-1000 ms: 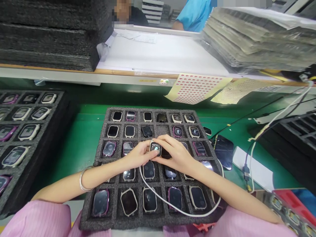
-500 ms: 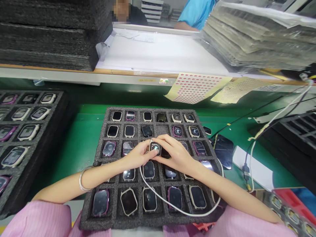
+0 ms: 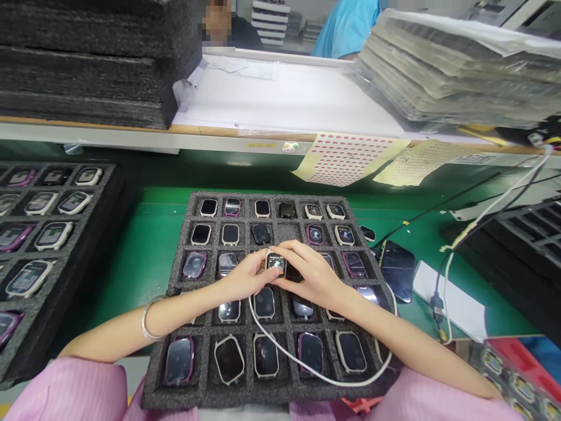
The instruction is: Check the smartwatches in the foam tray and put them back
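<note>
A smartwatch body (image 3: 276, 265) with a lit screen is held between my two hands, above the middle of a grey foam tray (image 3: 246, 374). My left hand (image 3: 248, 273) grips its left side, the thumb lying at the lower edge of the screen. My right hand (image 3: 310, 270) closes on its right side and top edge. From under my left hand a white cable (image 3: 307, 367) loops over the front of the tray; its end is hidden by the fingers. Strapless watches with pale or purple cases, such as a pale one (image 3: 229, 358), sit in the compartments around.
Another foam tray of watches (image 3: 94, 210) stands at left. To the right lie a dark phone (image 3: 397, 270), white paper (image 3: 451, 301) and cables. Above, a shelf (image 3: 280, 99) carries black foam (image 3: 87, 70) and stacked clear plastic trays (image 3: 456, 70). Two people are beyond it.
Both hands keep the watch in nearly the same place. An orange spot now shows at the lower part of its screen. The whole view has shifted slightly.
</note>
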The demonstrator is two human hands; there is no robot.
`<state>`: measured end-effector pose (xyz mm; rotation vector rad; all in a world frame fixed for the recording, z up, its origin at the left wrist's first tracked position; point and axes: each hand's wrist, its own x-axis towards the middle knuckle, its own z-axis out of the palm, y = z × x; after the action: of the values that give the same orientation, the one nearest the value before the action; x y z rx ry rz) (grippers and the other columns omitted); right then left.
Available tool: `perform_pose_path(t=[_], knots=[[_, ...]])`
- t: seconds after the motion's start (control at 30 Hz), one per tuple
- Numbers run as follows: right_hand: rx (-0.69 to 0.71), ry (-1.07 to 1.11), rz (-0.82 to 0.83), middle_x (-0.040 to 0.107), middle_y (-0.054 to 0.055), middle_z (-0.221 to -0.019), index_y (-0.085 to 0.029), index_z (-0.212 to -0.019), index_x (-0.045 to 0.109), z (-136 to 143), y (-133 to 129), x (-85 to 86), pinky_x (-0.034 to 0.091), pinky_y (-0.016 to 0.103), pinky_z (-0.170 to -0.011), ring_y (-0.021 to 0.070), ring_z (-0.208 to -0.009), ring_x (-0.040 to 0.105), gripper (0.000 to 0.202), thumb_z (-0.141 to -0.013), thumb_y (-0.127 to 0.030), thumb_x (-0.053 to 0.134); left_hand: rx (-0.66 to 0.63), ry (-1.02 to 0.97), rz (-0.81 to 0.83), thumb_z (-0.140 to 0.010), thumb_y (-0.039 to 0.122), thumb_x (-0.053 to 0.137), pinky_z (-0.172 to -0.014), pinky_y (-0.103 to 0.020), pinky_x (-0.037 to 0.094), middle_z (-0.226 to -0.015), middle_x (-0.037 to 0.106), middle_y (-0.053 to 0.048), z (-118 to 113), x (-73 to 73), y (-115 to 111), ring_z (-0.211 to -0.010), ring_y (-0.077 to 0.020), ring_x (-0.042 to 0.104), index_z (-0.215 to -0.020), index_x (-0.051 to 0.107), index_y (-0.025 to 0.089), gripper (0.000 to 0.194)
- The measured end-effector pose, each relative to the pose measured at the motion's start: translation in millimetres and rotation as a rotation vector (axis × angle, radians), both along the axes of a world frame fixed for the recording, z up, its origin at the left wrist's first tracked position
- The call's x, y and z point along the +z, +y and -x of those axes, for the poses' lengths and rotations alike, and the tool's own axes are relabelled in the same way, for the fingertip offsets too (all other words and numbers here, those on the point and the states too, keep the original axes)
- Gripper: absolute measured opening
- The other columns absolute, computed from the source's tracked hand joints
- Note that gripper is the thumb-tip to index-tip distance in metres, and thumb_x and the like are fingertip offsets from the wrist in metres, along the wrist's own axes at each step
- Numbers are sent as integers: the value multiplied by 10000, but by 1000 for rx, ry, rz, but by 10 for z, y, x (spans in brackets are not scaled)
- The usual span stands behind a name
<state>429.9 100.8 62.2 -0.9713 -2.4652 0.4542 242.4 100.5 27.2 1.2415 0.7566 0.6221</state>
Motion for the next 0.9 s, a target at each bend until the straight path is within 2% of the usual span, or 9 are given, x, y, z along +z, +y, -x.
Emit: perform_pose_path(t=[0.07, 0.17, 0.27, 0.37, 0.47, 0.53, 0.7, 0.8, 0.9], knots=[[16, 24, 1, 585, 115, -1101, -183, -1256, 516, -8, 16, 33, 529, 414, -846, 254, -1004, 583, 411, -879, -311, 619, 26, -13, -20, -873, 423, 564, -405, -186, 316, -641, 450, 72, -4, 5, -1, -435, -49, 391, -1100, 512, 148, 361], [17, 135, -5, 552, 118, -1156, -184, -1234, 527, -59, 139, 94, 486, 410, -922, 255, -1078, 551, 405, -864, -298, 647, 82, -51, -23, -789, 405, 682, -496, -191, 373, -842, 554, 15, -12, 60, 9, -559, -52, 451, -1092, 502, 162, 428], [-130, 196, -61, 538, 117, -1143, -181, -1211, 541, -162, 369, 76, 451, 426, -964, 261, -1097, 534, 418, -848, -343, 671, 97, -54, 85, -739, 429, 724, -403, -177, 306, -897, 578, 3, 1, 178, 24, -472, -21, 395, -1069, 464, 176, 491], [-202, 67, -107, 548, 133, -1067, -138, -1190, 567, -258, 560, -29, 476, 454, -906, 280, -1030, 555, 423, -848, -368, 664, 74, -18, 156, -779, 420, 683, -338, -166, 236, -800, 562, 36, 72, 306, 13, -390, -8, 350, -1052, 449, 185, 430], [-159, -32, -109, 564, 148, -1081, -140, -1177, 591, -262, 600, -77, 468, 502, -881, 303, -1006, 554, 408, -846, -367, 663, -8, 24, 168, -800, 388, 666, -343, -157, 269, -764, 569, 41, 211, 356, -38, -393, -17, 390, -1045, 461, 187, 377], [-122, -87, -125, 577, 145, -1119, -161, -1185, 594, -191, 574, -28, 449, 511, -894, 303, -1029, 537, 356, -880, -342, 622, -36, 46, 170, -810, 380, 658, -347, -154, 290, -804, 601, 22, 314, 328, -82, -394, -15, 401, -1058, 462, 187, 370], [86, -414, -140, 625, 129, -1133, -158, -1163, 607, 171, 617, 164, 469, 441, -844, 285, -1049, 544, 271, -905, -237, 592, 39, 48, 182, -817, 394, 647, -340, -160, 316, -859, 649, -23, 463, 201, -164, -393, -25, 426, -1066, 468, 167, 381], [129, -474, -135, 646, 125, -1084, -157, -1127, 625, 356, 729, 193, 480, 413, -801, 279, -1003, 581, 281, -857, -223, 660, 55, 13, 186, -802, 403, 669, -346, -158, 335, -880, 660, -33, 481, 182, -174, -406, -29, 442, -1053, 484, 164, 394], [144, -498, -156, 656, 143, -1033, -126, -1096, 636, 416, 816, 191, 473, 431, -789, 300, -969, 594, 308, -815, -226, 710, 45, -65, 202, -759, 364, 725, -370, -161, 377, -945, 673, -60, 496, 179, -152, -422, -24, 465, -1025, 489, 155, 413]])
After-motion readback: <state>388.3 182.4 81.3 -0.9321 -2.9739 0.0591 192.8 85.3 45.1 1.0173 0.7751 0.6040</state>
